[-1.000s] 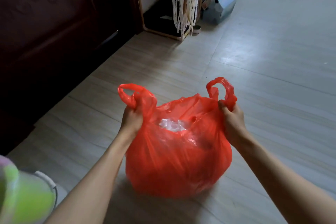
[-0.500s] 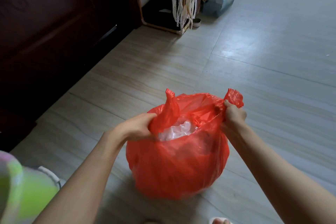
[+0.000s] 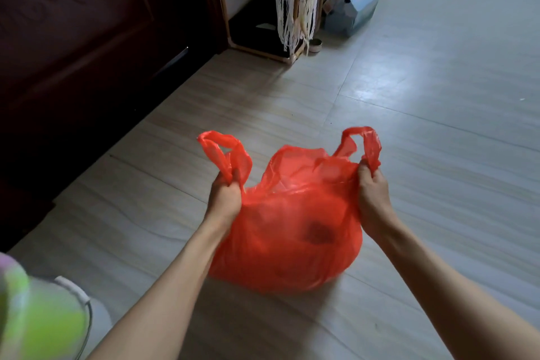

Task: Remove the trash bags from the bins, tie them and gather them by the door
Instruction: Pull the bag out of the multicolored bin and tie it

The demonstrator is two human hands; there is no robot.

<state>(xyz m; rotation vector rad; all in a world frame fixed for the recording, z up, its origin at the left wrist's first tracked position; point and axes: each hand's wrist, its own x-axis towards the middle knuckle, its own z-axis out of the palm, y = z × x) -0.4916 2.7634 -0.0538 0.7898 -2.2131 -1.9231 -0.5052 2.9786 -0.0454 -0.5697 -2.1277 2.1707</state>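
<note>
Both bare forearms reach forward from the bottom of the view, angled inward. Left hand (image 3: 226, 199) fisted, knuckles up, fingers curled round the left handle of the red bag (image 3: 292, 242). Right hand (image 3: 372, 193) likewise clenched on the right handle, thumb on top. Hands well apart, at about the same height, wrists fairly straight.

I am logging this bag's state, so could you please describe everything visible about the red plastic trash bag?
The red plastic trash bag is thin, glossy and translucent, bulging full, with a dark shape showing through. It sits on the pale tiled floor, untied. The left hand grips one loop handle, the right hand the other, pulled apart.
</note>
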